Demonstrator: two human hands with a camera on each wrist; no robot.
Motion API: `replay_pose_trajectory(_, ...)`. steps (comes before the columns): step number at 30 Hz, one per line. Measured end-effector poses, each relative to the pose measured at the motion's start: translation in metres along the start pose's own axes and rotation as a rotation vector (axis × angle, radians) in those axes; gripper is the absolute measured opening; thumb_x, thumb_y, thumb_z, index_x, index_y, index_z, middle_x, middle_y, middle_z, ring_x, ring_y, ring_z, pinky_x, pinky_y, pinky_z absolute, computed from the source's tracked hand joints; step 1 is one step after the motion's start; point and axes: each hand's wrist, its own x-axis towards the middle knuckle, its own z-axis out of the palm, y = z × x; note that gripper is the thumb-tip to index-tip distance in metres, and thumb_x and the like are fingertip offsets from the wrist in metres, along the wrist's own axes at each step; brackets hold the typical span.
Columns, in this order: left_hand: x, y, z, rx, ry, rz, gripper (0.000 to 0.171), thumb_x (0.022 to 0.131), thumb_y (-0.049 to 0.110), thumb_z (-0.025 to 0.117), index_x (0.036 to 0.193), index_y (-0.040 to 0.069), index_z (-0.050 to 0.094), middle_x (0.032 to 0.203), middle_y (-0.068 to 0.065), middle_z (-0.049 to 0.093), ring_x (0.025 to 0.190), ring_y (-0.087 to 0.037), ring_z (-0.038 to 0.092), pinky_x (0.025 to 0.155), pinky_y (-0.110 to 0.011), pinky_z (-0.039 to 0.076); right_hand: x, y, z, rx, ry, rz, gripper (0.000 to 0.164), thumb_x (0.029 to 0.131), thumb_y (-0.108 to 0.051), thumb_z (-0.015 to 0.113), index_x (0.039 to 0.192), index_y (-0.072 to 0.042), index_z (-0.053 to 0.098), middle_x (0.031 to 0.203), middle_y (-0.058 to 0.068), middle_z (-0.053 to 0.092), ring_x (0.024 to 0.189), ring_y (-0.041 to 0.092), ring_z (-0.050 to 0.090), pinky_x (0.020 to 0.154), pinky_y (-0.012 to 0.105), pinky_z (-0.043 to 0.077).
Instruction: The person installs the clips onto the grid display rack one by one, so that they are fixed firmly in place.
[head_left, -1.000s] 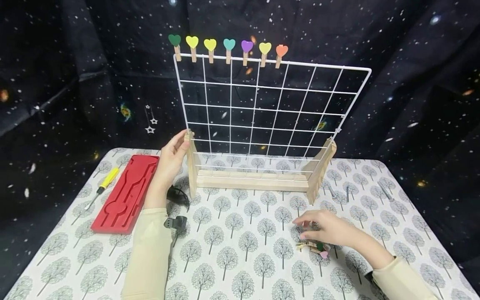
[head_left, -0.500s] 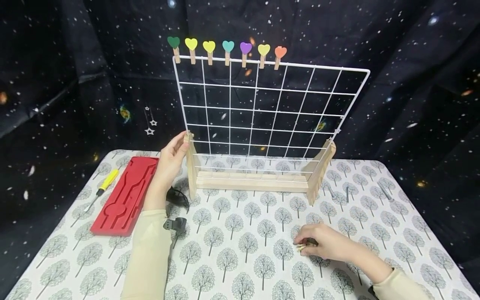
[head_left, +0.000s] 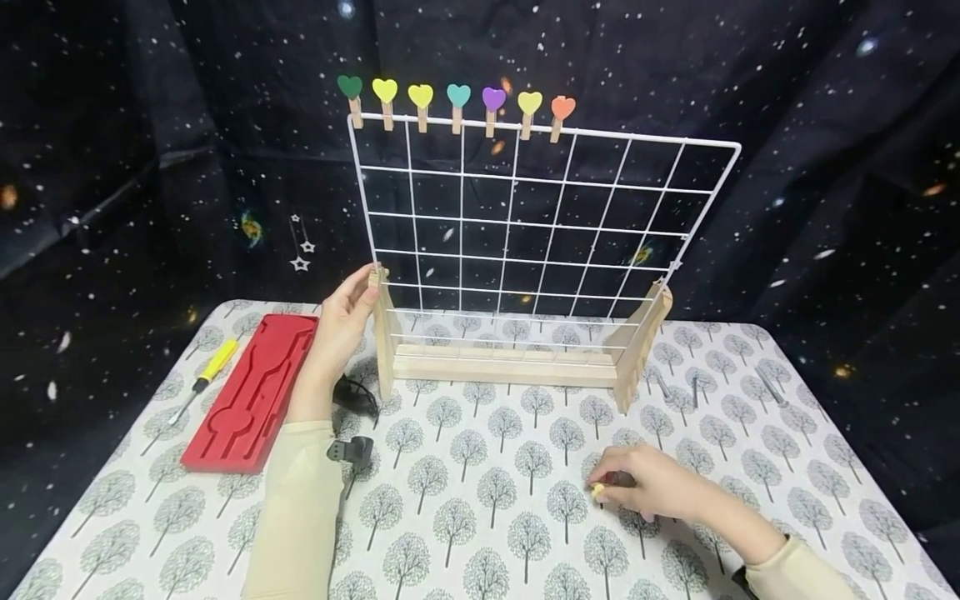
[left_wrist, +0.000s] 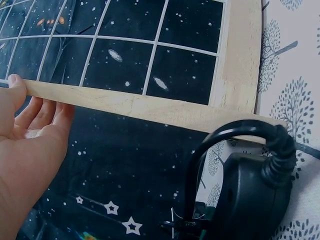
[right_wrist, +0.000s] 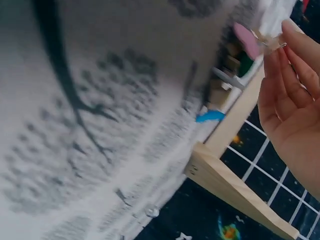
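Observation:
In the head view, a white wire grid (head_left: 517,179) leans in a wooden stand (head_left: 502,367). Several clothespins with coloured hearts, among them a purple one (head_left: 493,100), sit along its top bar. My left hand (head_left: 339,325) grips the stand's left upright, thumb on one side of the wood (left_wrist: 125,105) and fingers on the other. Low at the right, my right hand (head_left: 651,485) pinches a small wooden clothespin (right_wrist: 273,46) between thumb and fingers, close to the tabletop. Beside it lie loose clothespins (right_wrist: 218,95) and a pink heart (right_wrist: 246,41), mostly hidden by the hand in the head view.
A red tray (head_left: 251,392) with shaped hollows lies at the left, next to a yellow-handled screwdriver (head_left: 206,375). A black cabled object (head_left: 356,394) is behind my left forearm. Metal pieces (head_left: 695,389) lie right of the stand on the tree-patterned cloth (head_left: 465,500).
My right hand has come down over the loose clothespins, and its fingers have closed on one. The left hand stays on the stand's upright.

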Motion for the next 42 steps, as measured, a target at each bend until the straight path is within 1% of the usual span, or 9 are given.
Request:
replay_pose_trajectory(6,-0.001,-0.001,0.000,-0.010,0.010,-0.003,0.047,0.087,0.032,0.047,0.131,0.018,0.038,0.131,-0.005,0.043,0.120,-0.012,0.038,0.101,-0.033,0.029,0.015,-0.006,-0.026,-0.025,0.157,-0.073,0.020,0.079,-0.023,0.063,0.099,-0.020,0.063,0.091,-0.013,0.061,0.080,0.002,0.056,0.070,0.028,0.050)
replay_pose_trajectory(11,-0.001,-0.002,0.002,-0.029,0.009,-0.015,0.047,0.087,0.030,0.048,0.131,0.017,0.038,0.131,-0.007,0.043,0.120,-0.014,0.038,0.101,-0.035,0.029,0.034,-0.018,-0.064,-0.053,0.259,-0.024,0.024,0.078,-0.023,0.063,0.102,-0.022,0.062,0.096,-0.013,0.062,0.083,0.003,0.056,0.073,0.027,0.048)
replay_pose_trajectory(19,0.000,0.002,0.002,-0.010,0.009,-0.012,0.046,0.088,0.030,0.048,0.131,0.017,0.038,0.131,-0.008,0.043,0.120,-0.015,0.038,0.101,-0.035,0.029,0.076,-0.065,-0.135,0.011,0.458,-0.037,0.020,0.075,-0.008,0.066,0.095,-0.009,0.065,0.091,0.000,0.066,0.083,0.006,0.058,0.083,0.025,0.044)
replay_pose_trajectory(24,-0.004,0.015,0.003,-0.004,0.005,-0.009,0.046,0.089,0.027,0.047,0.131,0.013,0.038,0.131,-0.010,0.042,0.121,-0.017,0.038,0.101,-0.035,0.029,0.100,-0.089,-0.174,0.123,0.612,-0.007,0.018,0.077,-0.013,0.065,0.094,-0.006,0.066,0.091,0.002,0.066,0.080,0.008,0.060,0.073,0.019,0.047)
replay_pose_trajectory(27,-0.007,0.025,0.004,-0.020,0.001,-0.006,0.046,0.089,0.025,0.047,0.131,0.011,0.038,0.131,-0.012,0.042,0.121,-0.018,0.038,0.102,-0.035,0.028,0.114,-0.102,-0.199,0.206,0.697,-0.048,0.020,0.077,-0.009,0.064,0.095,-0.001,0.065,0.085,0.004,0.067,0.077,0.011,0.062,0.068,0.017,0.048)
replay_pose_trajectory(30,-0.007,0.026,0.004,-0.025,-0.001,-0.014,0.046,0.088,0.028,0.048,0.131,0.013,0.039,0.131,-0.010,0.043,0.121,-0.017,0.038,0.102,-0.035,0.028,0.126,-0.108,-0.219,0.277,0.792,-0.094,0.021,0.076,-0.007,0.064,0.096,0.001,0.064,0.079,0.002,0.068,0.074,0.012,0.063,0.063,0.016,0.047)
replay_pose_trajectory(36,-0.008,0.024,0.004,-0.015,0.013,-0.018,0.045,0.089,0.024,0.047,0.131,0.009,0.038,0.130,-0.013,0.042,0.121,-0.020,0.038,0.102,-0.036,0.028,0.145,-0.118,-0.246,0.158,0.956,-0.033,0.021,0.076,-0.013,0.066,0.094,-0.002,0.066,0.079,-0.007,0.067,0.071,0.004,0.062,0.047,0.016,0.033)
replay_pose_trajectory(39,-0.008,0.025,0.004,-0.015,0.014,-0.012,0.045,0.090,0.022,0.046,0.131,0.007,0.037,0.130,-0.015,0.042,0.121,-0.021,0.038,0.102,-0.036,0.028,0.153,-0.120,-0.255,0.139,0.975,0.016,0.021,0.074,-0.016,0.068,0.091,-0.005,0.067,0.078,-0.009,0.066,0.069,0.003,0.061,0.048,0.018,0.032)
replay_pose_trajectory(42,-0.008,0.024,0.004,-0.012,0.011,-0.015,0.045,0.090,0.022,0.046,0.131,0.007,0.037,0.131,-0.015,0.041,0.121,-0.022,0.038,0.102,-0.037,0.028,0.157,-0.120,-0.262,0.139,0.940,0.053,0.018,0.072,-0.016,0.070,0.087,-0.007,0.067,0.077,-0.010,0.066,0.068,0.003,0.061,0.053,0.018,0.037)
